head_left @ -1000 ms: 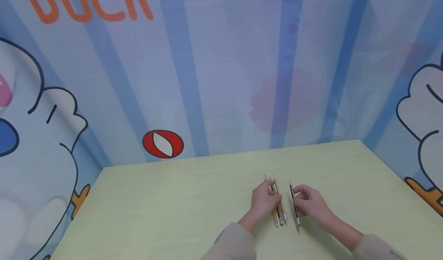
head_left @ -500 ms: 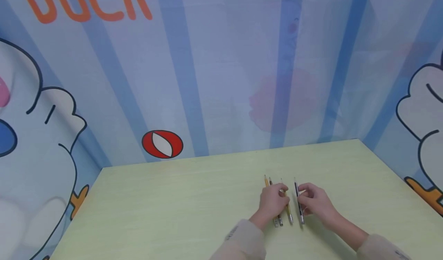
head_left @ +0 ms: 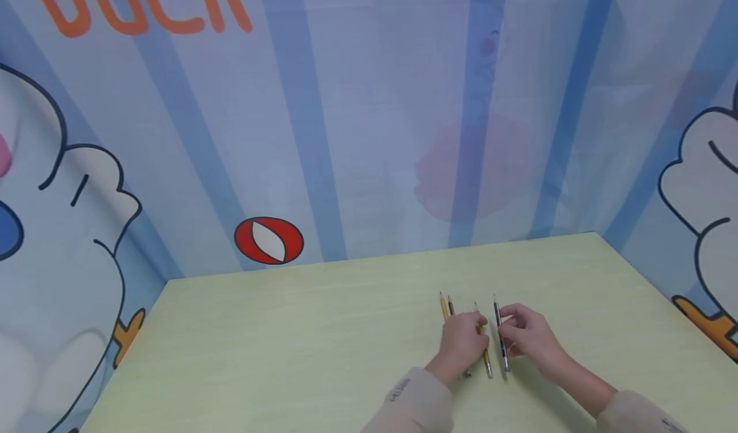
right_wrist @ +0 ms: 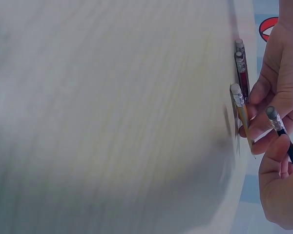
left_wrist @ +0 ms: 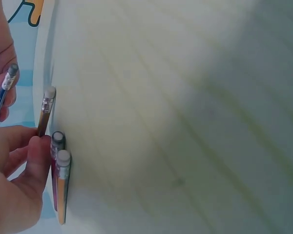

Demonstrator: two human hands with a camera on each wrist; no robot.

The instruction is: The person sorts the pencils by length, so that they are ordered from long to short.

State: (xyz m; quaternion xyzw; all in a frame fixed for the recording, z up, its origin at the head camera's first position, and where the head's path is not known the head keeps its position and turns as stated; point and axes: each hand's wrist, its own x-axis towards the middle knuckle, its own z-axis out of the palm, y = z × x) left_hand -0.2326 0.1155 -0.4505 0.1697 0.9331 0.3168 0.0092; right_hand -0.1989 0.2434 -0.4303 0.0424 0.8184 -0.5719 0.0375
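Your left hand (head_left: 463, 343) pinches a yellow pencil (head_left: 483, 346), drawing it clear of two pencils (head_left: 446, 306) lying side by side on the pale table (head_left: 288, 343). Your right hand (head_left: 527, 337) curls its fingers round a dark pencil (head_left: 500, 334), held just beside the yellow one, apparently lifted slightly off the tabletop, as if to keep the row evenly spaced.
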